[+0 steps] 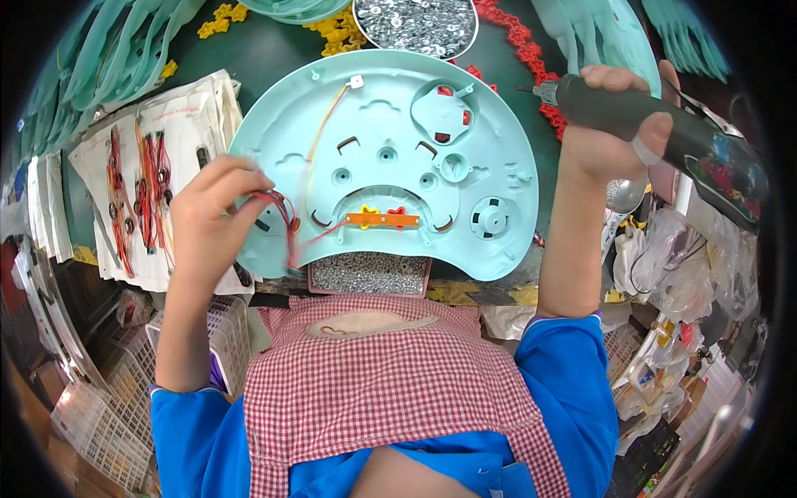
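A pale turquoise, crescent-shaped plastic shell (pixel 390 91) lies before me with its inner side up. Across its lower middle sits a narrow orange circuit board (pixel 383 220), with a yellow and a red star-shaped piece showing at its edges. Red wires (pixel 287 207) run from the board to my left hand (pixel 217 207), whose fingers pinch them above the shell's left side; the wires are partly blurred. My right hand (pixel 610 149) is wrapped round a dark electric screwdriver (pixel 706 149), raised right of the shell, its tip pointing left. A white connector (pixel 356 81) on a thin cable lies at the shell's top.
Wire bundles (pixel 149 183) lie on white sheets at the left. A bowl of small metal parts (pixel 415 29) stands behind the shell, a tray of screws (pixel 369 274) in front. Red plastic pieces (pixel 523 50) trail at the back right; more turquoise shells (pixel 124 50) are stacked far left.
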`<state>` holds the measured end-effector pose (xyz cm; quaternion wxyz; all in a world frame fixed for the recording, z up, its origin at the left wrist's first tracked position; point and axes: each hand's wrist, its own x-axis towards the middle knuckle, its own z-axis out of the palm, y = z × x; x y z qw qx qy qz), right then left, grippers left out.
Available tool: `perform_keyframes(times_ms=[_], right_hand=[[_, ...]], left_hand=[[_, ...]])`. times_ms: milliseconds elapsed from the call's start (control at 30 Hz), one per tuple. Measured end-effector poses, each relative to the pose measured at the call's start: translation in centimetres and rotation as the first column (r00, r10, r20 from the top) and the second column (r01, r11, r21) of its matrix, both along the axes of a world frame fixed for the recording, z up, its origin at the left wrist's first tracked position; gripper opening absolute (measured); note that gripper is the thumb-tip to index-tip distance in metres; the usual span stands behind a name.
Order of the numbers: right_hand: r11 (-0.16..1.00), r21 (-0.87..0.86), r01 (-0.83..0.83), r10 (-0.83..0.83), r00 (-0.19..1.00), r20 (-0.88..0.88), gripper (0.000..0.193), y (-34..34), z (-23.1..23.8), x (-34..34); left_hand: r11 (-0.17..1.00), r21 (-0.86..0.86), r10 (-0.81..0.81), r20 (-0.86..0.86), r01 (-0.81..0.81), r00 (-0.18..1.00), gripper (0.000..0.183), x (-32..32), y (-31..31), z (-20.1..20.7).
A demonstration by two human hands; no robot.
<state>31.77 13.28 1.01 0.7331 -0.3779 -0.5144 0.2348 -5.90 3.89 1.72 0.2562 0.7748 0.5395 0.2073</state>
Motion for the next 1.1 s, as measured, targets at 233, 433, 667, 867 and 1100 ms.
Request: perform_keyframes(times_ms=[233, 433, 667, 867, 1100], right_hand=[[0.993, 0.038, -0.112, 0.117, 0.981, -0.153, 0.069, 2.7, -0.7, -1.5], [0.986, 0.072, -0.148, 0.148, 0.989, 0.008, 0.056, 5.2, -0.7, -6.8], [0.959, 0.176, -0.224, 0.233, 0.972, -0.035, 0.066, 5.2, -0.3, -6.9], [0.903, 0.208, -0.375, 0.419, 0.877, -0.237, 0.07, 3.2, -0.1, -3.0], [0.859, 0.187, -0.476, 0.49, 0.871, -0.031, 0.086, -6.3, 0.7, -2.1]], left_hand=[[0.983, -0.066, -0.176, -0.043, 0.173, 0.983, 0.02, 3.5, 2.2, 0.1], [0.957, -0.291, 0.044, 0.183, 0.011, 0.982, 0.022, 3.3, 2.0, 0.6], [0.904, -0.324, -0.208, 0.232, 0.277, 0.95, 0.029, 4.4, 2.9, 3.4], [0.888, -0.21, -0.366, 0.213, 0.409, 0.906, 0.026, 13.3, 4.1, -0.8], [0.895, 0.142, -0.441, 0.142, 0.423, 0.886, 0.017, 14.2, 4.5, -4.7]])
